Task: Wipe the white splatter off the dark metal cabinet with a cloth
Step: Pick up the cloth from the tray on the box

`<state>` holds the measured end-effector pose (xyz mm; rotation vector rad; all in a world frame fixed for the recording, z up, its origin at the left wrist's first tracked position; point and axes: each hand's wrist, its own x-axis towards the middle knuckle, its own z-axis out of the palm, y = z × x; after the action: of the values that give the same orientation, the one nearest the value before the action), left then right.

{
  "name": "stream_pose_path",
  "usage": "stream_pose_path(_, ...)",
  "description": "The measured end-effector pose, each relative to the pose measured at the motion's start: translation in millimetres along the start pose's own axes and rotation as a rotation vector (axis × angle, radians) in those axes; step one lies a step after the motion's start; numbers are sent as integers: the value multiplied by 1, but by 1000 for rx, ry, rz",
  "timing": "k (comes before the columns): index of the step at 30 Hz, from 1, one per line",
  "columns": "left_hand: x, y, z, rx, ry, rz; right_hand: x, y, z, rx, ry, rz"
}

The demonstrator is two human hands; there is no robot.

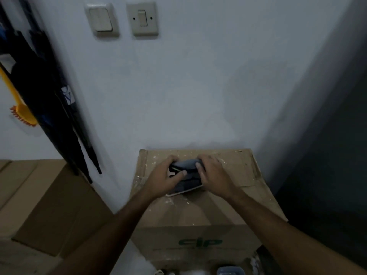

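A folded grey-blue cloth with a pale edge lies on top of a cardboard box. My left hand grips its left side, thumb on top and fingers curled over the far edge. My right hand grips its right side the same way. The dark metal cabinet stands at the right edge of the view; no white splatter shows on its visible face. White flecks dot the box top around the cloth.
A white wall with two switches rises behind the box. Dark folded umbrellas and a yellow brush hang at the left. Another cardboard box sits lower left. Small containers lie at the bottom edge.
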<state>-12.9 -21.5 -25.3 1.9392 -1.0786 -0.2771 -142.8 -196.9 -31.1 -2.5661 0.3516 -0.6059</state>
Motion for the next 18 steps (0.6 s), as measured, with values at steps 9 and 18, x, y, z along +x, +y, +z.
stream_pose_path(9, -22, 107, -18, -566, -203, -120, -48, -56, -108, 351, 0, 121)
stream_pose_path(18, -61, 212, 1, -617, -488, 33, -131, -67, -217, 674, -259, 300)
